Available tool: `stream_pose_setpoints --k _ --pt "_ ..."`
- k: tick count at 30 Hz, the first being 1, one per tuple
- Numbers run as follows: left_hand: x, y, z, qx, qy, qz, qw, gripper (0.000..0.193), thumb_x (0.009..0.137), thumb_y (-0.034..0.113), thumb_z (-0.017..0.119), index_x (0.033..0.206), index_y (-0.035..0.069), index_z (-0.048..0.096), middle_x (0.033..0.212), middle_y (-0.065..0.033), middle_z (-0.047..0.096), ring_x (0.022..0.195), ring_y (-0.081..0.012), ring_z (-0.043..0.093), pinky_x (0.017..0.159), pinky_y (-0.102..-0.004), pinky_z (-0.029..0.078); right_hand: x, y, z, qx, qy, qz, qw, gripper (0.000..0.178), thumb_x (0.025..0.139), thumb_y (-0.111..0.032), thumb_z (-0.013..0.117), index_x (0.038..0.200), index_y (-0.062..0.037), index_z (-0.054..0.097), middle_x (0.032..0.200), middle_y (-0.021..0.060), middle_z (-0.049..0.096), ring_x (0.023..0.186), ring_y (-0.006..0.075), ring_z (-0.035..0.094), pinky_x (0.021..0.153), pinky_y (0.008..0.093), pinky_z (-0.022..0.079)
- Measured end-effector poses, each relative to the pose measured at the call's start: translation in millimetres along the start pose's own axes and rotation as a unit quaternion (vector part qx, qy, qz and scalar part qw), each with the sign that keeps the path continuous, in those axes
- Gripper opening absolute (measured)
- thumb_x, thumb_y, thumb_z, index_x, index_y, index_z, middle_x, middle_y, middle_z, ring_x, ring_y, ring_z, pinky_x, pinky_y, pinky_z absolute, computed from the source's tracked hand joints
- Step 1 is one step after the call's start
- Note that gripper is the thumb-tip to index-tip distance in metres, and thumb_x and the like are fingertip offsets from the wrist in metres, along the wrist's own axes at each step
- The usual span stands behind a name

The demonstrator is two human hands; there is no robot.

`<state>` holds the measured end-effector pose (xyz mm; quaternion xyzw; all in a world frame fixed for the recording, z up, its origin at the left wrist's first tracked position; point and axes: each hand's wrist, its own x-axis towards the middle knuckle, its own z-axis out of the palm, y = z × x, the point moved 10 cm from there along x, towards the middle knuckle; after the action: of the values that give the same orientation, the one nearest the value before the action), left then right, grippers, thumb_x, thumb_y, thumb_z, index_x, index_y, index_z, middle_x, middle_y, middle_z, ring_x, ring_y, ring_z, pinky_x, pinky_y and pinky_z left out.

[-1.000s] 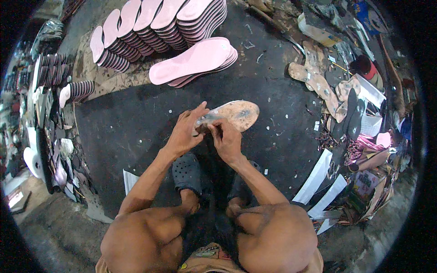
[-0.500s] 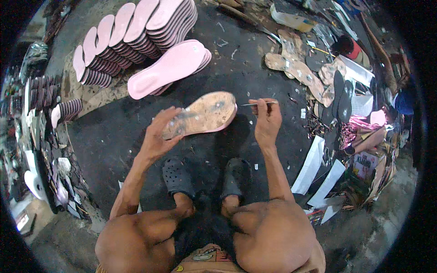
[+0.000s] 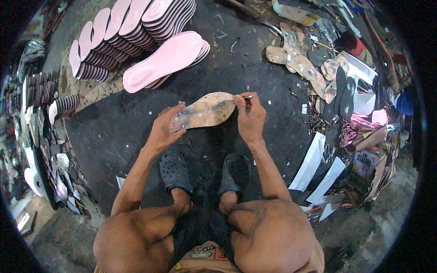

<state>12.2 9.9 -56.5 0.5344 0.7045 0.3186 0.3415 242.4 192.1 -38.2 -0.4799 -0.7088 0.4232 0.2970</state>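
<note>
My left hand [image 3: 165,129] is closed on the heel end of a tan, dark-smudged insole template [image 3: 205,110], thumb on the near edge and fingers on the far one. The template is held above the dark mat, its wider end toward my right hand [image 3: 249,119]. That hand is closed, its fingertips at the template's right end. A thin metal tool [image 3: 248,96] pokes out between its fingers; the tool's kind and its other end are hidden. Beyond my hands lie a few stacked pink insoles [image 3: 164,61], and behind them stands a row of taller pink insole piles [image 3: 127,27].
Several tan templates [image 3: 298,66] and dark insoles [image 3: 345,98] lie at the right, near pink scraps [image 3: 359,129] and white strips [image 3: 309,161]. A smaller insole stack [image 3: 66,107] sits at the left. My feet in black clogs [image 3: 236,173] rest on the dark mat [image 3: 114,136].
My right hand has moved left, from apart to the template's right end. The template has tilted, and the pink rim seen under it no longer shows. The view has shifted slightly.
</note>
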Motion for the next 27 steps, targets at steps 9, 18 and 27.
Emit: stream_pose_setpoints --k 9,18,27 --pt "2.8 -7.0 -8.0 -0.046 0.02 -0.004 0.999 0.087 0.078 0.009 0.087 0.159 0.008 0.054 0.157 -0.0167 0.064 0.143 -0.0427 0.06 0.125 -0.0505 0.045 -11.7 -59.9 81.2 0.06 -0.088 -0.071 0.992 0.011 0.107 -0.014 0.074 0.112 -0.0049 0.069 0.09 0.0166 0.072 0.082 0.0344 0.072 0.073 0.0439 0.057" --pt "1.5 -3.5 4.6 0.033 0.029 0.05 0.998 0.093 0.076 0.003 0.085 0.163 0.009 0.051 0.156 -0.0174 0.062 0.142 -0.0435 0.057 0.124 -0.0518 0.042 -59.7 -54.0 113.1 0.0 -0.097 -0.182 0.978 0.011 0.109 -0.015 0.07 0.108 -0.004 0.069 0.09 0.0161 0.073 0.081 0.0354 0.074 0.073 0.0441 0.056" --pt "61.7 59.8 -145.1 0.165 0.197 0.102 0.961 0.079 0.08 0.005 0.083 0.155 0.01 0.061 0.153 -0.0183 0.064 0.146 -0.0394 0.057 0.126 -0.051 0.04 -2.0 -57.3 -10.9 0.06 0.038 -0.039 0.997 0.024 0.115 -0.025 0.064 0.113 -0.0019 0.069 0.1 0.0117 0.081 0.083 0.0234 0.075 0.076 0.0379 0.059"
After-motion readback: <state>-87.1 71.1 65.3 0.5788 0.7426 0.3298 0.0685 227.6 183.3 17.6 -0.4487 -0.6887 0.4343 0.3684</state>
